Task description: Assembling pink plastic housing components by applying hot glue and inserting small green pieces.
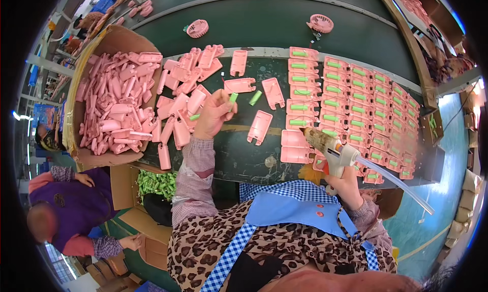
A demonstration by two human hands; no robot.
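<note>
- Small green cylinder (233, 97): held above the desk (229, 166), among scattered pink parts; pinched between thumb and fingertips of the left hand (215, 114).
- Loose green cylinder (255, 97): laid on the desk just right of the left hand, untouched.
- Open-faced pink plastic shells (260, 127): spread singly around both cylinders; others are heaped beside the left hand.
- White-bodied glue gun (333, 153) with brown-stained front: gripped by the right hand (346, 184), fingers wrapped around the handle; nozzle pointed up and left, near the filled shells. A long translucent glue stick (396, 185) is seen protruding from its rear.
- Filled pink shells (358, 110), each fitted with a green cylinder: arranged in close columns at the right of the desk.
- Large brown cardboard box (136, 39): piled with pink parts, at left.
- Lower carton (126, 182): loaded with green cylinders.
- Co-worker in purple (76, 205): seen at far left.
</note>
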